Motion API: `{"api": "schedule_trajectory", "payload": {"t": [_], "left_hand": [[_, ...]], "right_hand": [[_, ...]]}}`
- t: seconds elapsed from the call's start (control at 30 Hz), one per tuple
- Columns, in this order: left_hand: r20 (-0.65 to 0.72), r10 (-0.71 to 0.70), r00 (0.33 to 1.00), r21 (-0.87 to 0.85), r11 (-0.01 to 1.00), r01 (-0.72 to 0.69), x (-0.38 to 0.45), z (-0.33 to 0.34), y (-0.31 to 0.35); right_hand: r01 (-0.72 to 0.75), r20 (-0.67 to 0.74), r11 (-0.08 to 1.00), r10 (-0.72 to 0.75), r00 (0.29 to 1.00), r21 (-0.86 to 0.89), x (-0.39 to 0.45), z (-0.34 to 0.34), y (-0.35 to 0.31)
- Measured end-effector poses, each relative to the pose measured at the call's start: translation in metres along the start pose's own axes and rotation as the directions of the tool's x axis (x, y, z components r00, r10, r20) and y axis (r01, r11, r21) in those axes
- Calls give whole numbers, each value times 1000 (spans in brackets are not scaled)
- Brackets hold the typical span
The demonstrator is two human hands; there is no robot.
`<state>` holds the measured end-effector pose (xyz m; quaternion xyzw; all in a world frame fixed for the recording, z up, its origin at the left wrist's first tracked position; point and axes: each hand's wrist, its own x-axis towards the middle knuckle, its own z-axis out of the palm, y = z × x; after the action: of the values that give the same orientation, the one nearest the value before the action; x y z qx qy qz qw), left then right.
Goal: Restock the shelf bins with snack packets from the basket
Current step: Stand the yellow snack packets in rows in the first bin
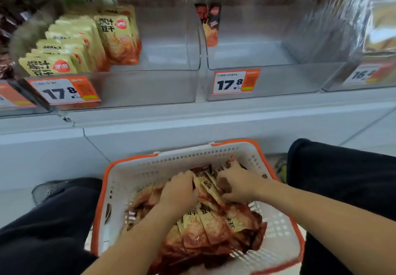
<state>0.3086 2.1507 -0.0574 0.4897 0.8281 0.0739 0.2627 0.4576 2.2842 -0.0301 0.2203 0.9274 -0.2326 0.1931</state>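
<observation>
while i squat at the shelf, both my hands are down in the white and orange basket between my knees. my left hand and right hand curl their fingers round a bunch of snack packets atop the heap. above, the left bin holds a row of packets; the middle bin holds 1 dark packet.

Glossy foil-like snack packets fill a perforated matt plastic basket below clear, smooth plastic shelf bins.
</observation>
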Motion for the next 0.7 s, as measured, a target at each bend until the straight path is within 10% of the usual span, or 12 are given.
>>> {"api": "schedule_trajectory", "payload": {"t": [0.17,0.53,0.7], "left_hand": [[173,-59,983,-103,992,77,-4,54,-16],[48,-156,987,-268,950,163,-5,74,-19],[252,-291,923,-680,626,383,6,68,-5]], "right_hand": [[-127,14,992,127,992,-6,5,61,18],[-397,-191,844,483,854,361,34,113,5],[-203,-230,777,408,884,596,33,115,-10]]}}
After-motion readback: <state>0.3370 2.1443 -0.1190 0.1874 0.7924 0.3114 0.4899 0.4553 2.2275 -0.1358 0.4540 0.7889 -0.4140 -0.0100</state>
